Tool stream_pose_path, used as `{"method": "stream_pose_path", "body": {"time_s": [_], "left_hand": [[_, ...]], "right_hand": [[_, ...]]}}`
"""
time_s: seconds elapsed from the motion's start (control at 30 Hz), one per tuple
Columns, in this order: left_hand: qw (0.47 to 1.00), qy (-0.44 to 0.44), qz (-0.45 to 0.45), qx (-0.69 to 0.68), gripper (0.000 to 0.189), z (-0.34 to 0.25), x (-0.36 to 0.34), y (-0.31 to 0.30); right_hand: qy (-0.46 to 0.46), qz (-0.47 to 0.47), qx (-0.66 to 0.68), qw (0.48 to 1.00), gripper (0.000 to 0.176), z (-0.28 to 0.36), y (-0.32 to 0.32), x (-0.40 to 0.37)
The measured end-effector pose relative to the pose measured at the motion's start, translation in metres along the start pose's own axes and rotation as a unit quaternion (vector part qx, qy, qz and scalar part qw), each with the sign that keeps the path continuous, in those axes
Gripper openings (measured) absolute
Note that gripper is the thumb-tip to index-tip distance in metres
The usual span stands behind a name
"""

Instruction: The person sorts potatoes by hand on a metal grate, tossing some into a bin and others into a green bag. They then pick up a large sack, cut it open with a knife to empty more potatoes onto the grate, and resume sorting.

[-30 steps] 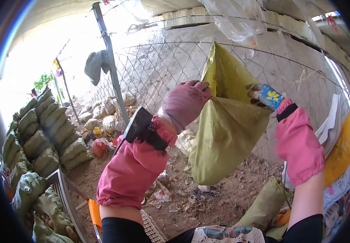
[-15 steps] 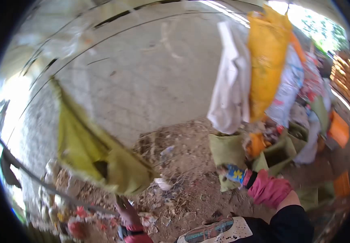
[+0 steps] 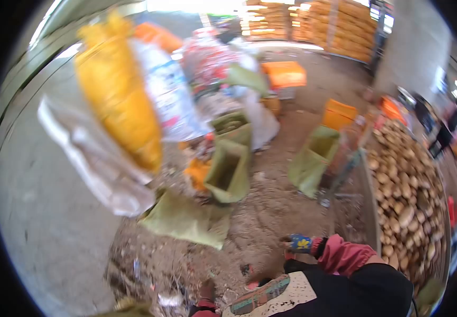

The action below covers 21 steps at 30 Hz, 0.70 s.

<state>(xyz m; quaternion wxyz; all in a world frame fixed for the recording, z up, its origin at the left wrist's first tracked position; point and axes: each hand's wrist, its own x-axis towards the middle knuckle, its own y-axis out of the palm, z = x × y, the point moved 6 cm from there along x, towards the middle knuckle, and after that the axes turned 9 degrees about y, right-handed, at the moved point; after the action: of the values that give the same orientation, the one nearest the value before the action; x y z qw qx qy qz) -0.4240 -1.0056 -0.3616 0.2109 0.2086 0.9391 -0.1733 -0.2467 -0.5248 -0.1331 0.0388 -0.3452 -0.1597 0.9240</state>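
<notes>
My right hand [image 3: 299, 243], in a blue glove with a yellow flower pattern and a pink sleeve, hangs low over the dirt floor; its fingers are smeared. My left hand [image 3: 207, 290] is at the bottom edge, small and blurred, with a bit of green cloth [image 3: 128, 309] to its left. A flat green sack [image 3: 188, 219] lies on the ground ahead. Behind it stand open green sacks [image 3: 228, 171], and another open green sack [image 3: 315, 158] is further right.
Tall yellow [image 3: 117, 100] and white sacks [image 3: 93, 158] lean at the left wall. On the right, a long bin [image 3: 371, 211] holds a heap of round brown produce [image 3: 405, 195]. A pillar [image 3: 411, 47] and stacked orange sacks [image 3: 344, 26] stand behind. People are at the far right.
The view has swung to the right, bringing in the produce bin and pillar. The hanging green sack by my left hand has mostly left view, and my right hand is lower.
</notes>
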Motion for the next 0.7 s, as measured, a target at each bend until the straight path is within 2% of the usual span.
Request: {"method": "stream_pose_path", "body": {"time_s": [0.03, 0.07, 0.1, 0.17, 0.23, 0.27, 0.33, 0.4, 0.43, 0.5, 0.57, 0.63, 0.67, 0.7], "left_hand": [[0.998, 0.029, 0.037, -0.045, 0.024, -0.037, 0.014, -0.002], [0.988, -0.010, 0.069, -0.138, 0.026, -0.049, 0.036, -0.002], [0.992, -0.013, 0.035, -0.122, 0.027, -0.084, 0.035, 0.014], [0.995, -0.007, -0.039, -0.094, 0.030, -0.187, 0.016, 0.051], [0.998, -0.007, 0.000, -0.060, 0.029, -0.207, 0.031, 0.101], [0.999, -0.009, 0.015, -0.044, 0.029, -0.212, 0.036, 0.124], [0.980, 0.105, 0.165, 0.046, 0.029, -0.220, 0.052, 0.201], [0.968, 0.050, 0.242, 0.031, 0.029, -0.237, 0.039, 0.276], [0.969, -0.061, 0.240, -0.025, 0.029, -0.263, 0.020, 0.323], [0.952, 0.023, 0.302, 0.039, 0.030, -0.286, 0.024, 0.385], [0.929, 0.086, 0.347, 0.097, 0.031, -0.315, 0.021, 0.442], [0.905, 0.126, 0.375, 0.157, 0.033, -0.354, 0.015, 0.483], [0.890, 0.139, 0.395, 0.182, 0.034, -0.351, 0.035, 0.500], [0.877, 0.143, 0.406, 0.213, 0.035, -0.357, 0.041, 0.518]], "right_hand": [[0.027, -0.010, -0.002, 1.000, 0.058, 0.003, -0.016, -0.024], [0.052, -0.015, -0.004, 0.999, 0.059, 0.011, -0.035, -0.055], [0.076, -0.016, -0.006, 0.997, 0.059, 0.002, -0.050, -0.080], [0.054, -0.105, -0.118, 0.986, 0.061, -0.043, -0.076, -0.100], [0.069, -0.188, -0.233, 0.952, 0.062, -0.084, -0.109, -0.130], [0.093, -0.207, -0.224, 0.948, 0.062, -0.101, -0.126, -0.149], [0.141, -0.235, -0.210, 0.939, 0.060, -0.128, -0.165, -0.193], [0.204, -0.319, -0.153, 0.913, 0.059, -0.173, -0.196, -0.228], [0.234, -0.358, -0.125, 0.895, 0.058, -0.194, -0.208, -0.245], [0.344, -0.475, -0.112, 0.802, 0.061, -0.224, -0.236, -0.288], [0.407, -0.603, -0.148, 0.669, 0.075, -0.262, -0.254, -0.321], [0.501, -0.594, -0.044, 0.628, 0.088, -0.286, -0.268, -0.348], [0.542, -0.582, 0.011, 0.606, 0.093, -0.301, -0.273, -0.357], [0.503, -0.629, 0.033, 0.592, 0.105, -0.315, -0.273, -0.357]]}}
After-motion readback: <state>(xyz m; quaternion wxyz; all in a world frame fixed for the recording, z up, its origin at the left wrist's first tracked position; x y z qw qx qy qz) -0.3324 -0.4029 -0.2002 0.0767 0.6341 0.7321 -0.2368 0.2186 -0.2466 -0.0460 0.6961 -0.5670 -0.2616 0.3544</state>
